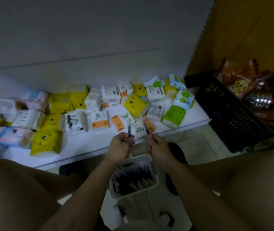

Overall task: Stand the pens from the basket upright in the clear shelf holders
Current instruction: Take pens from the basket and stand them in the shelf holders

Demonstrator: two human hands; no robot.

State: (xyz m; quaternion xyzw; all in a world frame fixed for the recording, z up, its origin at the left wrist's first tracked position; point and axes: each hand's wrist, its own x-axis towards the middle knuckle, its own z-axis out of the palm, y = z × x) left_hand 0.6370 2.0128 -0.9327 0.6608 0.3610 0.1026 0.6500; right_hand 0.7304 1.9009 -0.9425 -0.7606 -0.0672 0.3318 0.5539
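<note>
- Shelf [86,147]: white, pale grey front edge.
- Yellow tissue packs [136,104]: a small dark face printed on each.
- White tissue packs [100,121]: an orange band.
- Green tissue pack [174,116]: lime green and white.
- Pink tissue packs [14,136], left: pink and pale blue.
- Basket [154,179]: white; pens [133,177] inside black.
- Left pen [129,129] and right pen [146,128], raised: dark blue barrels.
- Crate [229,117], right: black lattice.
- Snack bags [239,82]: red and orange.
- Floor [196,140]: pale tiles, dark speckles.
- Board [249,30], far right: tan.

Basket [133,192] sits on the floor [199,144] between the person's knees, with pens [133,177] lying in it. Above its far rim, the left hand [118,147] grips a pen [129,129]. Beside it, the right hand [158,147] grips a second pen [146,128]. Beyond them, a low shelf [86,147] carries tissue packs [99,110]. A crate [229,117] holding snack packets [243,84] stands to the right of the shelf.
</note>
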